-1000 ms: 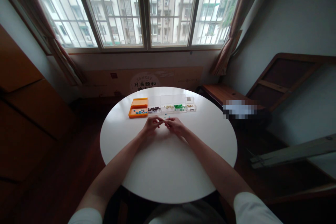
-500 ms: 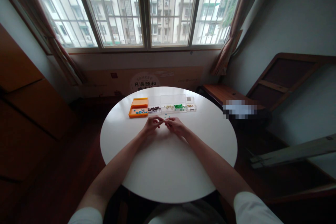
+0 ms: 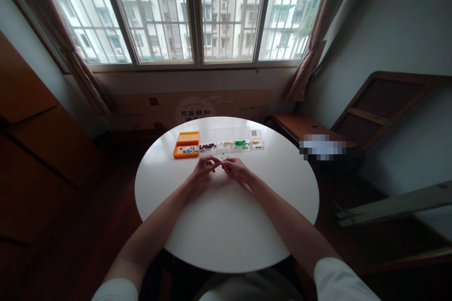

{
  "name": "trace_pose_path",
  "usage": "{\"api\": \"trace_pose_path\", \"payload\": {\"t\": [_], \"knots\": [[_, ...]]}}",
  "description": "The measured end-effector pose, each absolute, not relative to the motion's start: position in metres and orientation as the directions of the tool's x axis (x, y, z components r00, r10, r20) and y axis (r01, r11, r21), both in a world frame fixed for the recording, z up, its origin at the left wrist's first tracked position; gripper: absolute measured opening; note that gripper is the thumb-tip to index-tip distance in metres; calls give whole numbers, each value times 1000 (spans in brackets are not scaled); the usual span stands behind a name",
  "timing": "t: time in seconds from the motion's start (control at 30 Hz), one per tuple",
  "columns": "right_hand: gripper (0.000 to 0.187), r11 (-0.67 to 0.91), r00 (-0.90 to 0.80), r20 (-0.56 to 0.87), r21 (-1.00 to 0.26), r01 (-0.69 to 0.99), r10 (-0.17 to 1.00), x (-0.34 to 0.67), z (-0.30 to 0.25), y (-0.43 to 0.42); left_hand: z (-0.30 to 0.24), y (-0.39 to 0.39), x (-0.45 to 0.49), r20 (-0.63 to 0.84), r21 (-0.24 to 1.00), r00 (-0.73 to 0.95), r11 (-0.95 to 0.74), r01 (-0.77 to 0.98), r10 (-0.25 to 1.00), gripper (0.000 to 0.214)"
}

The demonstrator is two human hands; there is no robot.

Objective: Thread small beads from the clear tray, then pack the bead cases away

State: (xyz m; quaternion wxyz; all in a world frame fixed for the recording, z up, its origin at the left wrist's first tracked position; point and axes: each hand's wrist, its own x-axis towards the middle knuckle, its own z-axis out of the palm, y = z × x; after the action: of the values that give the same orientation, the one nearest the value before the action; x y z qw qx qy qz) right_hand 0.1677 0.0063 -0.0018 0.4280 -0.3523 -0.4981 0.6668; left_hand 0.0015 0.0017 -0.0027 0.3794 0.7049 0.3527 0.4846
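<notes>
My left hand (image 3: 204, 169) and my right hand (image 3: 236, 169) rest on the round white table (image 3: 226, 225), fingertips pinched together and meeting in the middle. Whatever they pinch is too small to make out. Just beyond the fingertips lie a few tiny teal beads (image 3: 225, 155). Farther back stands an orange box (image 3: 186, 145) with blue beads, open, and beside it a clear divided case (image 3: 233, 143) holding dark, pale, green and yellowish beads.
A wide barred window (image 3: 197, 9) fills the far wall, with a printed cardboard panel (image 3: 194, 108) leaning below it. Wooden furniture (image 3: 35, 141) stands on the left, and a wooden bench and frame (image 3: 381, 108) on the right.
</notes>
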Motion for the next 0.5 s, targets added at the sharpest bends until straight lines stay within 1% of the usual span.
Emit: {"api": "trace_pose_path", "payload": {"t": [0.5], "knots": [[17,-160,-390,-61,-961,-225,919,167,1,5,-1,1,3,415,876,275,-462,137,867,32]]}}
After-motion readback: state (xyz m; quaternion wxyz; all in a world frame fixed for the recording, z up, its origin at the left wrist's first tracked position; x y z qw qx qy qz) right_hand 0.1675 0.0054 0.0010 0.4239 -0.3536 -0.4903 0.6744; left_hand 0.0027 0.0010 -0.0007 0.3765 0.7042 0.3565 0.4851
